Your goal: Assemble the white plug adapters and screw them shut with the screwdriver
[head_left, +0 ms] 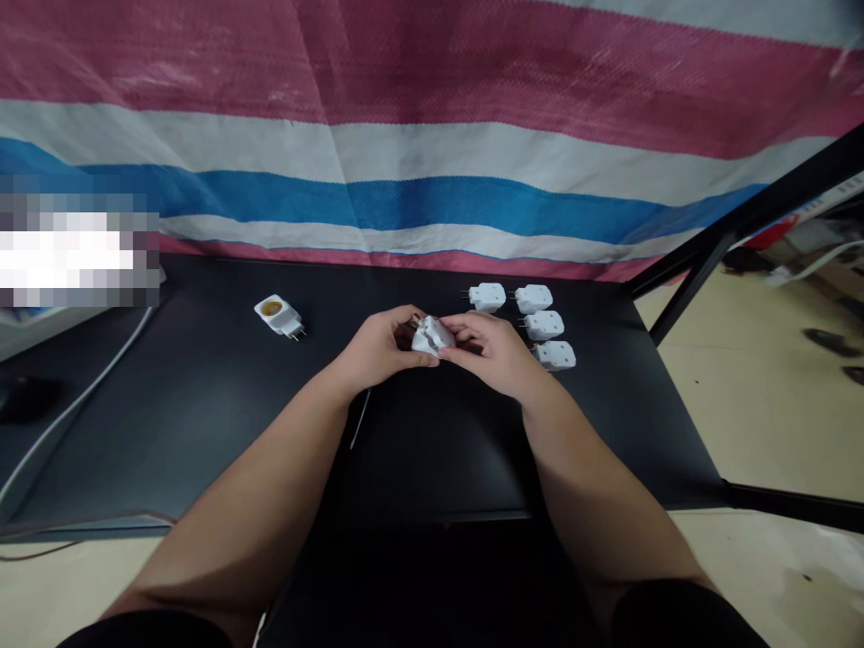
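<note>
Both hands meet over the middle of the black table, closed around one white plug adapter (pixel 432 337). My left hand (pixel 378 349) pinches its left side between thumb and fingers. On the opposite side, my right hand (pixel 490 346) grips it with thumb and fingertips. Part of the adapter is hidden behind the fingers. Just below my left hand lies a thin metal rod (pixel 361 419), perhaps a screwdriver; its upper end is hidden.
Several white plug adapters (pixel 544 325) lie to the right on the black table (pixel 222 432). Another, with a round brownish opening (pixel 278 315), lies at left. A grey cable (pixel 87 391) and black mouse (pixel 27 396) are farther left. A striped sheet (pixel 418 202) hangs behind; a black frame (pixel 729 229) stands right.
</note>
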The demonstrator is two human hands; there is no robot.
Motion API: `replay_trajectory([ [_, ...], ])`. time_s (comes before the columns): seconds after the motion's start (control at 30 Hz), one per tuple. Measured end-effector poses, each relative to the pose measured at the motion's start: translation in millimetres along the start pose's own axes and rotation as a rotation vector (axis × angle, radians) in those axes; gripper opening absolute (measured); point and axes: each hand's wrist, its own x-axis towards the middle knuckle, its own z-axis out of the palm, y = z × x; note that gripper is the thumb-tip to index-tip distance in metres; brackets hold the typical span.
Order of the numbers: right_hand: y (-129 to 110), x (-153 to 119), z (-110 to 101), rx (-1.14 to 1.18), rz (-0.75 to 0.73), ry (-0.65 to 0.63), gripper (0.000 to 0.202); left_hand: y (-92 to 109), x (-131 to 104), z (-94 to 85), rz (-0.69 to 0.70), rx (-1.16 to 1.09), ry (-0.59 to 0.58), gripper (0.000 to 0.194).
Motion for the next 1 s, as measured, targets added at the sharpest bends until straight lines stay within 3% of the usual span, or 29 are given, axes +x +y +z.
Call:
replay_trajectory([
  [0.3, -5.2, -0.1, 2.5, 0.076, 0.072, 0.043, 0.041, -0.2, 0.8, -2.6, 0.024, 0.1, 0.033, 0.056],
  [0.47, -9.5, 0.4, 0.2, 0.0, 0.068, 0.148, 0.037, -5.2, 3.4, -4.5, 0.034, 0.124, 0.235, 0.05],
  [0.53, -8.9, 0.0, -1.4, -0.137, 0.041, 0.11, 0.036, -7.3, 4.5, -6.1, 0.023, 0.12, 0.329, 0.05],
  [0.63, -6.9, -0.9, -1.8, -0.342, 0.022, -0.072, 0.032, -8.7, 5.3, -8.4, 0.004, 0.143, 0.399, 0.052],
  [0.73, -4.9, -1.4, 0.6, -0.417, 0.056, -0.17, 0.042, -6.9, 4.7, -9.0, 0.025, 0.195, 0.386, 0.051],
  [0.83, -4.1, -1.2, 3.0, -0.313, 0.057, -0.07, 0.062, -2.1, 3.4, -6.0, 0.085, 0.179, 0.336, 0.049],
  [0.93, -4.1, -0.6, 4.8, -0.174, -0.028, 0.088, 0.048, 2.9, 1.8, 0.3, 0.143, 0.108, 0.252, 0.047],
  [1.0, -3.7, -0.2, 5.9, -0.143, -0.089, 0.124, 0.031, 4.8, 1.1, 4.8, 0.156, 0.076, 0.198, 0.047],
])
